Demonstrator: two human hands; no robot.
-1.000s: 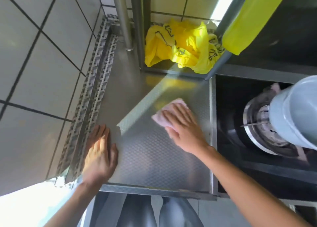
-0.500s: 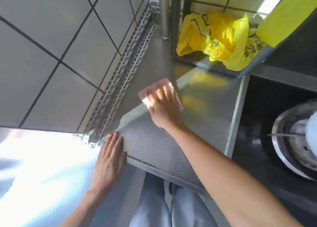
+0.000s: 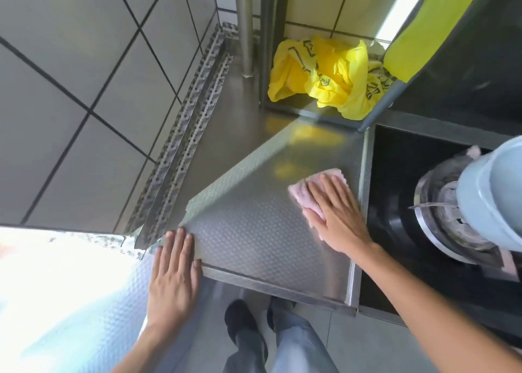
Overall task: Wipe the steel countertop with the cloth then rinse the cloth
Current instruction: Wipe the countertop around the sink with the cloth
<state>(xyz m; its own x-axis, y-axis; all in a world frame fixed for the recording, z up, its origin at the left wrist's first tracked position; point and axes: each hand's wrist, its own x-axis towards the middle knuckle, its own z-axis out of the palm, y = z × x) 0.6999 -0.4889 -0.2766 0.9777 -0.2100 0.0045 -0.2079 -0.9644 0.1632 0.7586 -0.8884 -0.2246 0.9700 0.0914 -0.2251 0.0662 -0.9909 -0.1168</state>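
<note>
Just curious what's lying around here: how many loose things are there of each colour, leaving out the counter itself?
Pink: 1, the cloth under the right hand
Yellow: 1, the crumpled bag
Pale blue-grey: 1, the pot
Total: 3

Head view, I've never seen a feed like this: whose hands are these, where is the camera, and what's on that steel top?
There is no machine here. The camera sits on a person's head and looks down, so you see their own two arms, and their legs and shoes below.

The right hand lies flat with straight fingers on a pink cloth, pressing it onto the patterned steel countertop near its right edge. No curled grip, just a flat palm. The left hand rests open on the countertop's near left corner.

At the back lies a crumpled yellow plastic bag beside a steel pole. To the right is a dark stove with a pale blue pot over its burner.
</note>
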